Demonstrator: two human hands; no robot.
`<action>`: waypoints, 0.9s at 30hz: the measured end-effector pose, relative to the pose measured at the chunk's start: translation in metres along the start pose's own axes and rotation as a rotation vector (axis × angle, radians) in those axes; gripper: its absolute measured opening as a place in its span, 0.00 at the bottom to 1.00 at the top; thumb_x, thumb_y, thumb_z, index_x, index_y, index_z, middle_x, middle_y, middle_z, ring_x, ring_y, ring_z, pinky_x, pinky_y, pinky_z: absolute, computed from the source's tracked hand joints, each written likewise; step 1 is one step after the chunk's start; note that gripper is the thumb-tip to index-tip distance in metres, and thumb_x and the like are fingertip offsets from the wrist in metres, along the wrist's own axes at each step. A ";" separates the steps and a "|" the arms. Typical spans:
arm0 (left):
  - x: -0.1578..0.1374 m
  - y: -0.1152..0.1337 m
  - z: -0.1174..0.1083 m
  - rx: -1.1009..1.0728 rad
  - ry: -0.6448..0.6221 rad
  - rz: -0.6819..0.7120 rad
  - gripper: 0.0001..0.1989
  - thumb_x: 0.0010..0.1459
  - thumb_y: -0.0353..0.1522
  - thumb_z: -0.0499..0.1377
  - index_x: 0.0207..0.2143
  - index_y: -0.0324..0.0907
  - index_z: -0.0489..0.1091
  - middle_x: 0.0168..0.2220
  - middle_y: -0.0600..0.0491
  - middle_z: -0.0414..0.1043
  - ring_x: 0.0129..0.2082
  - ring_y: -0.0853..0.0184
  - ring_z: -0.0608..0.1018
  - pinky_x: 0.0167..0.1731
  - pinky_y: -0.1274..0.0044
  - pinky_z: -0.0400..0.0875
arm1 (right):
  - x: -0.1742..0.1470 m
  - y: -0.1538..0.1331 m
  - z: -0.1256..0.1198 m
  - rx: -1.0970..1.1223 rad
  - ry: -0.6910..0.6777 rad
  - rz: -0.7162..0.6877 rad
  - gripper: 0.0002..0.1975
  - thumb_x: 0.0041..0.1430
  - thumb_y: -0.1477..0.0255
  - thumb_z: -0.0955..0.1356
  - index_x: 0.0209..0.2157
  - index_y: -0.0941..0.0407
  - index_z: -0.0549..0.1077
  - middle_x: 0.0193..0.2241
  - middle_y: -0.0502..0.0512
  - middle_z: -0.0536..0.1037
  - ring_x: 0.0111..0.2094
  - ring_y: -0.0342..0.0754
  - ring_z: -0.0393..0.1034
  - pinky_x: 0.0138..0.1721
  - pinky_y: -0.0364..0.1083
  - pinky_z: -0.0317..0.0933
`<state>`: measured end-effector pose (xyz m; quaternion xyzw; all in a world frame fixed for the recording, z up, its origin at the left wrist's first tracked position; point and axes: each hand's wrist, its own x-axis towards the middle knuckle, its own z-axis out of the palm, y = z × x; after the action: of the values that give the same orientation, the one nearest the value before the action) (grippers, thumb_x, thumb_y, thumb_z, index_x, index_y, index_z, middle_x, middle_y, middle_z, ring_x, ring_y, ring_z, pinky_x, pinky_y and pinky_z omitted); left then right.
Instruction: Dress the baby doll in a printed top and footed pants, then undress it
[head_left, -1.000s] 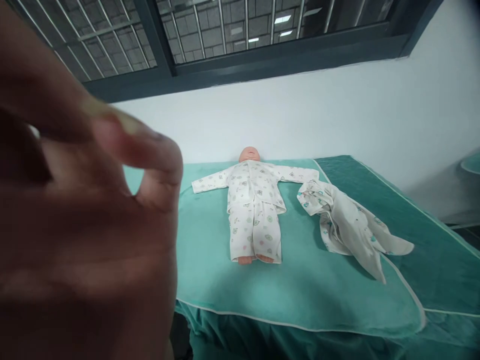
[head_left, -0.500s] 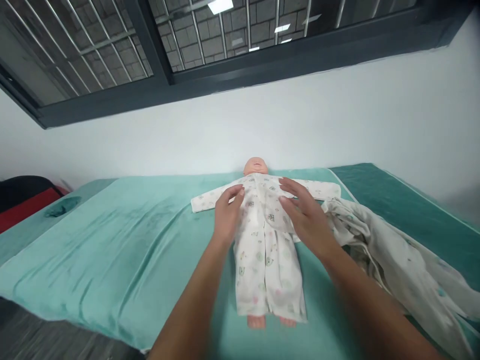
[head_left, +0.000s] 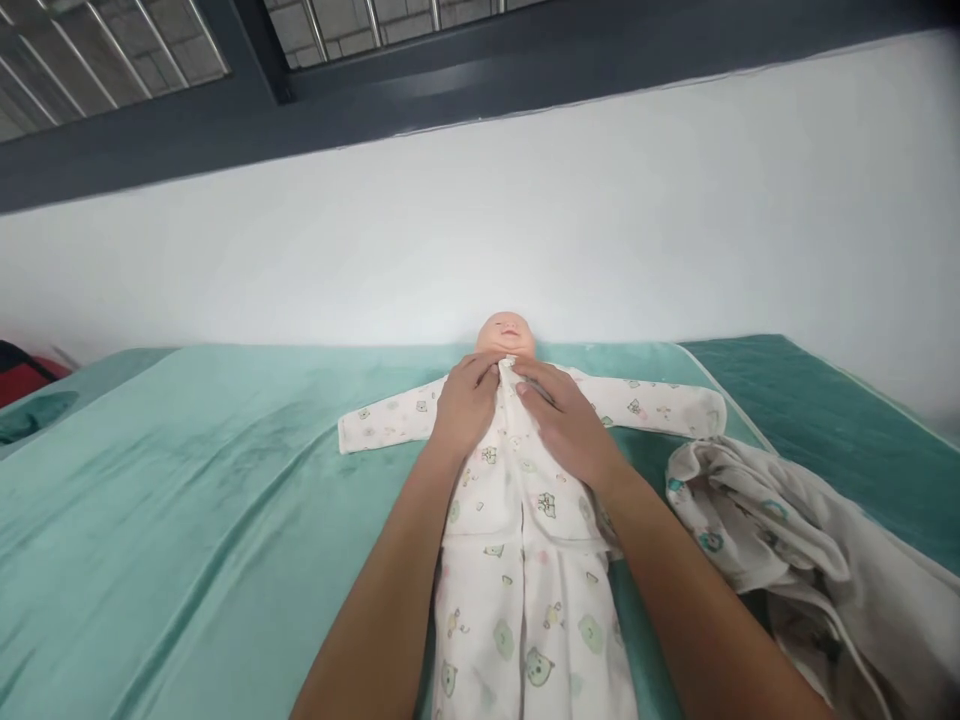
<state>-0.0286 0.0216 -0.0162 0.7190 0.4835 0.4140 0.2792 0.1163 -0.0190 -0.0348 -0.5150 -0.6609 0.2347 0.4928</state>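
Observation:
A baby doll (head_left: 506, 330) lies on its back, head toward the wall, wearing a white patterned baby shirt (head_left: 517, 460) with both sleeves spread out sideways. Matching baby trousers (head_left: 517, 630) cover its legs below the shirt hem. At the shirt's collar, just under the doll's chin, my left hand (head_left: 466, 402) has its fingers closed on the left edge of the neckline. Opposite it, my right hand (head_left: 566, 415) pinches the right edge. A small raised piece of collar shows between the fingertips. The exact grip under the fingers is partly hidden.
A teal padded cover (head_left: 225, 500) spreads under the doll. To the right lies a crumpled pale cloth (head_left: 817, 530) with a print, beside a darker green strip (head_left: 847, 430). A white wall (head_left: 360, 250) rises behind, below a barred window. Something red and black (head_left: 26, 375) is at far left.
Both hands have moved from above the shirt's chest up to its collar and closed on it. The view has come closer and tilted down, so the doll's feet are out of frame.

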 end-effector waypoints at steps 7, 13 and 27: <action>-0.002 0.003 -0.002 -0.043 -0.024 0.038 0.19 0.63 0.29 0.48 0.48 0.49 0.76 0.54 0.57 0.74 0.57 0.67 0.72 0.60 0.72 0.62 | 0.001 -0.001 0.001 0.005 0.013 0.020 0.18 0.63 0.63 0.61 0.51 0.51 0.72 0.57 0.54 0.72 0.61 0.53 0.61 0.63 0.57 0.52; -0.004 0.002 0.000 -0.099 0.001 0.028 0.20 0.60 0.26 0.49 0.43 0.48 0.78 0.54 0.57 0.73 0.57 0.67 0.72 0.61 0.73 0.62 | 0.000 -0.003 -0.001 0.011 0.007 0.084 0.23 0.64 0.63 0.62 0.59 0.53 0.67 0.59 0.57 0.70 0.61 0.55 0.60 0.63 0.58 0.53; -0.007 0.001 0.003 -0.099 0.028 0.030 0.21 0.56 0.24 0.48 0.37 0.49 0.80 0.54 0.58 0.73 0.58 0.66 0.71 0.62 0.70 0.61 | 0.001 -0.003 -0.001 -0.068 -0.015 -0.013 0.21 0.64 0.65 0.60 0.57 0.51 0.68 0.57 0.56 0.71 0.60 0.55 0.60 0.62 0.59 0.52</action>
<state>-0.0265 0.0149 -0.0191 0.7055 0.4555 0.4515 0.3016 0.1157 -0.0196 -0.0318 -0.5254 -0.6755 0.2130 0.4715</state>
